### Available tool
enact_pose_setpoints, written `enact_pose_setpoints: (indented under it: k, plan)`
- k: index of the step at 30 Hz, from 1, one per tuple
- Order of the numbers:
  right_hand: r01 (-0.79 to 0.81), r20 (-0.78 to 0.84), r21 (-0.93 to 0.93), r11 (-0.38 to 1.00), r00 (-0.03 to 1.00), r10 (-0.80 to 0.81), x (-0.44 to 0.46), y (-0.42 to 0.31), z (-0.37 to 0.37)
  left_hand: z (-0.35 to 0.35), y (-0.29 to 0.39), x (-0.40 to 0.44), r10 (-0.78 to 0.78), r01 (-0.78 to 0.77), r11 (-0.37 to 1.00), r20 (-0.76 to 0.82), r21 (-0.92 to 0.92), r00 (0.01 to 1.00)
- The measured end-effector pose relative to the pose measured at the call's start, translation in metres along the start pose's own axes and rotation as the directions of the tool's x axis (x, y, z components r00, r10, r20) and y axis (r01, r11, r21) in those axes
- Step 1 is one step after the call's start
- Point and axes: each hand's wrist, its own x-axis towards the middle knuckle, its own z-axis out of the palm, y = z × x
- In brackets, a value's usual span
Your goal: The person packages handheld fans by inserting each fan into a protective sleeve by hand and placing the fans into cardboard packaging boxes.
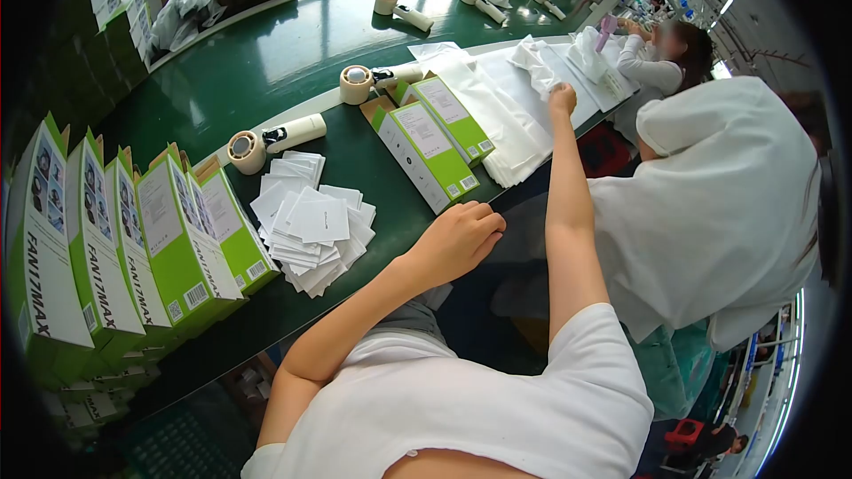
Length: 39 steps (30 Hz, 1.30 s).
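Note:
My right hand is stretched far forward, its fingers closed on a crumpled white plastic bag. Beneath that bag lies a stack of flat white bags along the bench. My left hand hovers by the bench edge with its fingers curled in; nothing shows in it, though its palm is hidden. Just beyond it, two green-and-white boxes lie side by side. To their left is a loose heap of white printed cards.
Several upright FAN17MAX boxes stand at the left. Handheld fans lie beside the cards and along the green belt. Close on my right sits a person under a white cloth; another person works farther along.

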Motion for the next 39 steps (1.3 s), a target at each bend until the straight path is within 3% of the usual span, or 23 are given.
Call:
enact_pose_setpoints:
  k: [3,5,8,10,11,13,14,18,21,23,24,25,28,29,31,33,39]
  plan:
    - [0.182,-0.026,-0.458,0.87,0.976,-0.218,0.009,0.028,-0.022,0.0,-0.003,-0.001,-0.017,0.017,1.0,0.001,0.004,1.0]
    - [0.127,-0.056,-0.066,0.99,0.99,-0.13,-0.02,0.008,-0.045,0.002,-0.006,0.0,-0.03,0.03,0.999,0.002,-0.019,1.0]
    - [0.152,0.064,-0.009,0.988,0.986,-0.151,-0.072,-0.018,-0.064,0.003,-0.013,0.001,-0.052,0.054,0.997,0.031,-0.061,0.998]
    - [0.281,0.259,-0.209,0.937,0.94,-0.224,-0.1,-0.026,-0.065,0.004,-0.015,0.003,-0.047,0.05,0.995,0.032,-0.081,0.998]
    - [0.275,0.254,-0.215,0.937,0.942,-0.218,-0.106,-0.021,-0.065,0.004,-0.015,0.005,-0.046,0.048,0.995,0.021,-0.093,0.999]
    - [0.494,0.485,-0.392,0.776,0.828,-0.282,-0.114,-0.012,-0.063,0.001,-0.015,0.008,-0.046,0.045,0.993,-0.011,-0.112,0.999]
    - [0.498,0.485,-0.39,0.775,0.826,-0.286,-0.115,-0.018,-0.062,-0.001,-0.015,0.009,-0.045,0.043,0.993,-0.015,-0.11,0.999]
    - [0.24,0.259,-0.049,0.97,0.941,-0.22,-0.117,-0.067,-0.055,-0.019,-0.019,0.009,-0.136,0.13,0.985,-0.055,-0.11,0.989]
    - [0.174,0.291,0.117,0.978,0.935,-0.202,-0.133,-0.113,-0.046,-0.031,-0.025,0.012,-0.205,0.198,0.977,-0.094,-0.086,0.974]
    - [0.096,0.321,0.269,0.958,0.929,-0.183,-0.148,-0.142,-0.04,-0.033,-0.034,0.016,-0.413,0.315,0.875,-0.229,-0.367,0.882]
    - [0.06,0.347,0.311,0.948,0.922,-0.172,-0.157,-0.153,-0.037,-0.034,-0.039,0.016,-0.415,0.318,0.875,-0.228,-0.365,0.881]
    - [0.025,0.374,0.352,0.936,0.913,-0.165,-0.167,-0.162,-0.033,-0.035,-0.046,0.016,-0.486,0.326,0.809,-0.244,-0.489,0.839]
    - [0.04,0.427,0.359,0.932,0.881,-0.202,-0.195,-0.179,-0.021,-0.04,-0.06,0.015,-0.681,0.264,0.542,-0.233,-0.798,0.695]
    - [0.039,0.429,0.363,0.931,0.88,-0.205,-0.2,-0.181,-0.018,-0.043,-0.056,0.015,-0.681,0.264,0.545,-0.237,-0.795,0.693]
    - [0.023,0.478,0.351,0.936,0.855,-0.2,-0.21,-0.182,-0.013,-0.05,-0.042,0.015,-0.522,0.243,0.811,-0.472,-0.532,0.71]
    - [0.008,0.525,0.338,0.941,0.828,-0.196,-0.218,-0.183,-0.01,-0.055,-0.032,0.014,-0.285,0.215,0.958,-0.629,-0.188,0.723]
    - [-0.202,0.669,0.314,0.928,0.74,-0.065,-0.224,-0.207,-0.022,-0.076,-0.054,0.0,-0.131,0.228,0.965,-0.513,0.131,0.848]
